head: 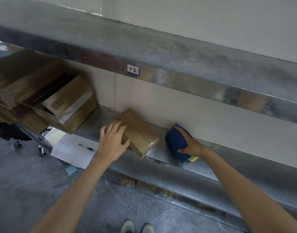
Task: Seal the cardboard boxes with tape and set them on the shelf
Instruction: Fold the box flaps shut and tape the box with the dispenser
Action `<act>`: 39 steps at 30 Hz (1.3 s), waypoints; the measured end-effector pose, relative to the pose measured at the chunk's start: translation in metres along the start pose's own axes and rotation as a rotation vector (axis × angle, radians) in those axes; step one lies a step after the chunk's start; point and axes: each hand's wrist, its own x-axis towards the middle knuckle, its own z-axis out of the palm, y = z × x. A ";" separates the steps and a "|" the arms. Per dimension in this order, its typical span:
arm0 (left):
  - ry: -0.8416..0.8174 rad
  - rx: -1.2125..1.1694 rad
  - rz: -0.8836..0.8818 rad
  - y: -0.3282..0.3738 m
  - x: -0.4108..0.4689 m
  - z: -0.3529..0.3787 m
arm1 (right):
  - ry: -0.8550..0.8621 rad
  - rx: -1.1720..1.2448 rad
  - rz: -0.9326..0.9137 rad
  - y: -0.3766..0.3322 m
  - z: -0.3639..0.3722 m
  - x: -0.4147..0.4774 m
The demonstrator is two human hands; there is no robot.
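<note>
Found taped cardboard box (141, 137) lying on steel shelf (169, 158) by back panel (161, 101). Logged left hand (113, 140) spread flat on it, likely nudging it home. Logged right hand (192, 146) curled round blue tape dispenser (175, 142) just beside, likely kept handy.

A white label (133, 69) on the upper shelf edge (186, 81), centre of the frame, reads "1-2". A box (67, 105) at left carries a barcode (56, 104), too blurred to read.

A pale wall (211, 22) rises behind, and a grey, white-veined floor (27, 182) lies below.
</note>
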 end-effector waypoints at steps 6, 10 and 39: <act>0.022 -0.029 0.022 0.001 -0.002 -0.001 | 0.044 -0.196 -0.005 -0.012 -0.002 -0.009; 0.013 -0.110 0.037 0.008 0.002 -0.007 | 0.135 -0.233 -0.034 -0.039 -0.011 -0.025; -0.313 -0.867 0.159 0.028 0.018 -0.024 | 0.326 -0.635 -0.721 -0.093 0.000 -0.074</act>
